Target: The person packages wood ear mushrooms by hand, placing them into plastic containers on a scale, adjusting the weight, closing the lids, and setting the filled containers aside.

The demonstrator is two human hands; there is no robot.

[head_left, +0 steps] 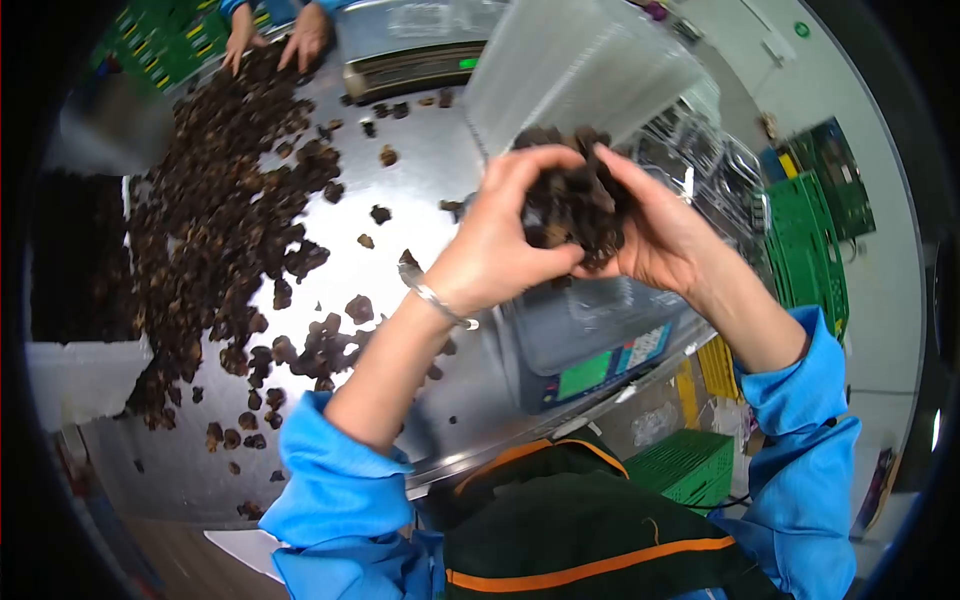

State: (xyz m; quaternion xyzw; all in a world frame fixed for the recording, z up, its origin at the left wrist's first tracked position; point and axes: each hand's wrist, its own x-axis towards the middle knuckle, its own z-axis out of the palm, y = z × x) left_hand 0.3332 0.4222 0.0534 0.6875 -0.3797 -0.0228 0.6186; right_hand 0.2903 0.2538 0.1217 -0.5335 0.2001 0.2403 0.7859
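Between my left hand (pixel 495 230) and my right hand (pixel 665 225) is a clump of dark brown, frilly mushrooms (pixel 575 205) that look like wood ears. Both hands curl around it from opposite sides, fingers bent and thumbs toward the near side. Whether a clear punnet lies under the clump is hidden. Below the hands stands a weighing scale (pixel 585 375) with a lit green display and a clear plastic tub (pixel 560 335) on top. A large heap of the same mushrooms (pixel 225 215) covers the left of the metal table (pixel 400 190), with loose pieces scattered toward the middle.
A tall stack of clear plastic trays (pixel 570 70) rises behind my hands, with more clear punnets (pixel 690 150) to its right. Another person's hands (pixel 285 40) touch the heap's far end, near a second scale (pixel 415 70). Green crates (pixel 805 240) stand at the right.
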